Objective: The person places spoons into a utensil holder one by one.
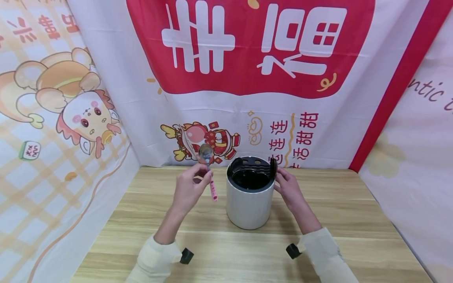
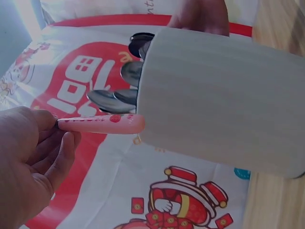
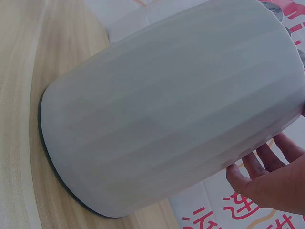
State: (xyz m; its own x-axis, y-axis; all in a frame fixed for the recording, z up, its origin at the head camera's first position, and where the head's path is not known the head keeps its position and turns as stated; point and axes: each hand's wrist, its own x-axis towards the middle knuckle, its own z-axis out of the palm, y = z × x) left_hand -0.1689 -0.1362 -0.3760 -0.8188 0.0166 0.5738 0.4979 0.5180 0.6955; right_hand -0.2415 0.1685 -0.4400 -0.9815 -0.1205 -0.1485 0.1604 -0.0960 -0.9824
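My left hand (image 1: 189,186) pinches a spoon (image 1: 213,189) with a metal bowl and a pink patterned handle. Its bowl points up and away, and the handle's end hangs down, left of the white utensil holder (image 1: 249,208). In the left wrist view the pink handle (image 2: 102,124) overlaps the holder's rim; contact cannot be told. The holder stands upright, with a black slotted insert in its top. Several dark, shiny, rounded pieces (image 2: 109,100), like spoon bowls, stick out of it. Fingertips of my right hand (image 1: 290,190) touch the holder's right side near the rim.
The holder stands on a light wood-grain table (image 1: 318,220). Close behind rises a printed cloth backdrop (image 1: 244,106), with cloth walls on the left (image 1: 106,184) and right (image 1: 407,188). A black device sits at each sleeve.
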